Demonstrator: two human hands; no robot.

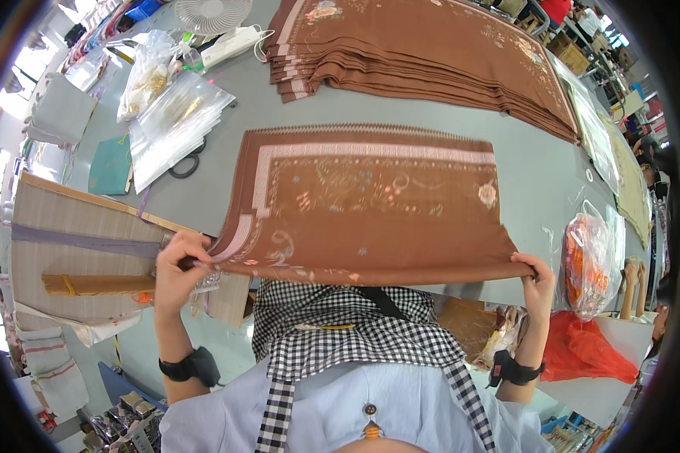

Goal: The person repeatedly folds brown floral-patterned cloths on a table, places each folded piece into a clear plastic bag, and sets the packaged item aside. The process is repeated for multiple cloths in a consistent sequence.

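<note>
On the right of the grey table [533, 177], a clear plastic bag [591, 264] holds something orange; at the upper left another, the knotted-looking clear bag [145, 79], has yellowish contents too blurred to identify. A red plastic bag [591, 353] sits below the first.

Both forearms reach up from the lower edge, well apart, with black wrist straps. The left hand [180, 268] pinches the near left corner of the brown floral scarf [363, 204] between thumb and bent fingers; the right hand [538, 283] pinches its near right corner likewise. The scarf lies on the table, its near edge drawn taut between them. Orange lettering shows at the right-hand bag.
</note>
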